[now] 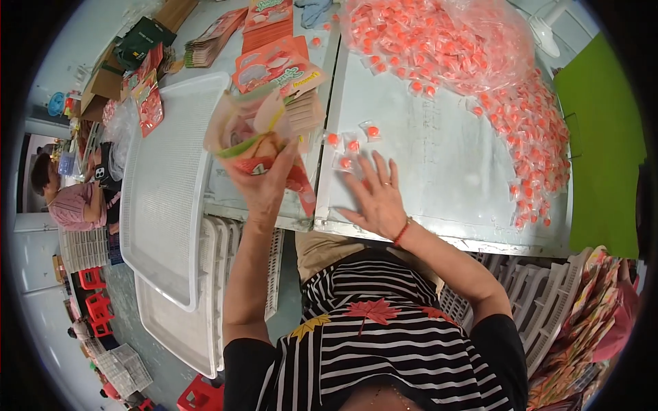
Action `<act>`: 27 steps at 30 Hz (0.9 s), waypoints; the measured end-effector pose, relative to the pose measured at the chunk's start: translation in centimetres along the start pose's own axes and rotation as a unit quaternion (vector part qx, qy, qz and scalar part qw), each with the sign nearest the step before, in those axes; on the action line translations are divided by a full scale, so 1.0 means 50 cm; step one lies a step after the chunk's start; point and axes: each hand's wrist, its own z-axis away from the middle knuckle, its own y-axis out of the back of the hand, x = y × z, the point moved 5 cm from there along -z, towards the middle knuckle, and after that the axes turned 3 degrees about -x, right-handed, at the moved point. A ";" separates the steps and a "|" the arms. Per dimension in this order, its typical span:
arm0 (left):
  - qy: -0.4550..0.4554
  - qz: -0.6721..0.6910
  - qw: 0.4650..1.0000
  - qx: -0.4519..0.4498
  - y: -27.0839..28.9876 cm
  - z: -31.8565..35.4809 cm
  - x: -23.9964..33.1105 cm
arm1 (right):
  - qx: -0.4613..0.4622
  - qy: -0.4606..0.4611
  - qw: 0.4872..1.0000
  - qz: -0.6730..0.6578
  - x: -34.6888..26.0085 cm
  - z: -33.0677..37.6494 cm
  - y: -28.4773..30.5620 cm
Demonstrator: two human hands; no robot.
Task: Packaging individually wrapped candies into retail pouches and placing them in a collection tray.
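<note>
My left hand point(266, 192) grips a printed pink-and-green pouch point(241, 113) by its side, with the pouch's mouth gaping upward. Whether anything lies inside the pouch cannot be made out. Over the near edge of the white table point(432, 144) my right hand point(378, 202) is spread, fingers apart, with nothing visibly in it. Just beyond its fingertips lie several red candies point(353, 146) in clear wrappers. A large heap of the same wrapped candies point(439, 41) fills the far side, partly under a clear plastic bag point(504, 41). More of them point(534, 151) trail down the table's right side.
Flat pouches point(277, 65) lie stacked beyond my left hand. To the left, a white perforated tray point(171, 151) rests over more stacked trays point(212, 294). A green panel point(600, 137) borders the right side. Another person point(72, 202) sits far left, near red stools point(99, 308).
</note>
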 end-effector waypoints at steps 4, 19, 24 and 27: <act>-0.043 -0.015 0.999 0.016 0.028 0.017 -0.001 | -0.009 0.020 0.999 0.025 0.010 -0.084 -0.046; -0.176 -0.156 0.961 -0.147 -0.134 0.041 0.010 | 0.137 -0.123 0.983 -0.011 0.207 -0.067 0.018; -0.218 -0.232 0.929 -0.189 -0.182 0.050 -0.020 | 0.236 -0.290 0.871 -0.318 0.199 -0.125 0.177; -0.247 -0.248 0.919 -0.181 -0.196 0.058 -0.025 | 0.198 -0.122 0.965 -0.120 0.067 -0.183 0.277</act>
